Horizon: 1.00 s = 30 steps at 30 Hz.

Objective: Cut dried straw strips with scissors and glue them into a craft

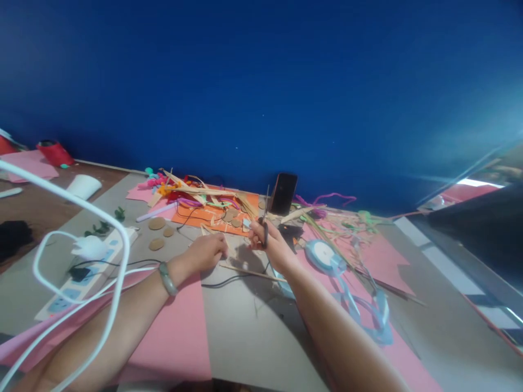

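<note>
The right hand [265, 239] grips a pair of scissors [265, 231] by the handles, blades pointing up and away from it. The left hand [210, 251] is beside it, to its left, with fingers curled low over the table; whether they pinch anything I cannot tell. A phone [285, 193] stands just beyond the right hand, close to the scissor blades.

Near the right hand, a thin stick [251, 272] and a black cable [229, 281] cross the table on the near side. To its right are a spool of blue ribbon [322, 256] and a trailing loop of it. Beyond the left hand lies an orange sheet [196, 216], with pale strips [216, 191] heaped over its far side. Brown discs [156, 245] are left of that hand; farther left is a power strip [87, 275]. A thick white cable [61, 191] loops across in front of the left forearm, which lies over pink paper [180, 337].
</note>
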Motion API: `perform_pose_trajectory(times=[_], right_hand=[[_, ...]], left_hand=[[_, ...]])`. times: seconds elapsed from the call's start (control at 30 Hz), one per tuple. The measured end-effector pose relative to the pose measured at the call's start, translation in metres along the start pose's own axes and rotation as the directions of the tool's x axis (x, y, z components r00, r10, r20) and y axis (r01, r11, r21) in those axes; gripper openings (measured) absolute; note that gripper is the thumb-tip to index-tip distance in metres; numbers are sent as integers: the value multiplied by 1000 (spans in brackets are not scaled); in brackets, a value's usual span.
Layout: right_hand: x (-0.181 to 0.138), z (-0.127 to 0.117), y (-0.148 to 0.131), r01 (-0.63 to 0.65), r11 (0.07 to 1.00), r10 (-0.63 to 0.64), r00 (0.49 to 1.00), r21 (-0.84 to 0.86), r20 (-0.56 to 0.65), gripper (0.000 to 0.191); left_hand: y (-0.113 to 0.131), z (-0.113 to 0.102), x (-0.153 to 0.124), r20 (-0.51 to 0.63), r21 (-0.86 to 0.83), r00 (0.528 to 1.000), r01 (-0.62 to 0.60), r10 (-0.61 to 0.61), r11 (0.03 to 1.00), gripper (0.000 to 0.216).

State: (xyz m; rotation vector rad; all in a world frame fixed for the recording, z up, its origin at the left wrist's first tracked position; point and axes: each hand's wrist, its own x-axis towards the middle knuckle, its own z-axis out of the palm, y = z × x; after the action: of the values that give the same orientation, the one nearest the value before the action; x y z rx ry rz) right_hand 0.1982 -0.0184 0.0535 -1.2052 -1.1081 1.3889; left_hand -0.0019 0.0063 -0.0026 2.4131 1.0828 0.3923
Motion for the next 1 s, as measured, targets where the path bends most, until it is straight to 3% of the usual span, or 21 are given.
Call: perform_pose_trajectory(times=[0.13,0.27,0.4,0.47,0.57,0.63,0.7,0.77,0.83,1.0], right_hand=[[7,-5,8,-63,987,67,997,-151,24,46],[11,-7,12,-109,982,113,993,-156,22,44],[14,-8,15,-159,984,161,987,-76,14,42],[15,-8,17,-134,990,134,991,-32,2,43],[17,-8,20,-59,998,60,996,20,-68,45],[20,-10,22,-42,998,47,992,49,-114,45],[23,-11,24,-35,998,43,989,59,-140,45],[24,-13,25,-24,998,33,987,57,-156,46],[24,-13,25,-18,999,26,986,51,-166,47],[18,-8,24,-1,1000,2,990,10,-138,45]], left_hand=[[3,-1,0,12,-17,1000,-12,12,1000,32],[4,-5,0,2,-66,1000,-25,25,997,37],[-8,-11,0,-214,-50,971,101,-109,994,36],[-20,-16,1,-369,-90,907,181,-202,979,35],[-42,-27,3,-560,-196,760,264,-329,944,34],[-55,-34,3,-615,-273,671,313,-415,910,30],[-64,-39,2,-617,-344,628,326,-474,881,25],[-68,-39,1,-584,-345,647,349,-490,871,19],[-66,-36,0,-541,-261,708,372,-454,891,14],[-53,-23,2,-417,93,896,213,-156,973,16]])
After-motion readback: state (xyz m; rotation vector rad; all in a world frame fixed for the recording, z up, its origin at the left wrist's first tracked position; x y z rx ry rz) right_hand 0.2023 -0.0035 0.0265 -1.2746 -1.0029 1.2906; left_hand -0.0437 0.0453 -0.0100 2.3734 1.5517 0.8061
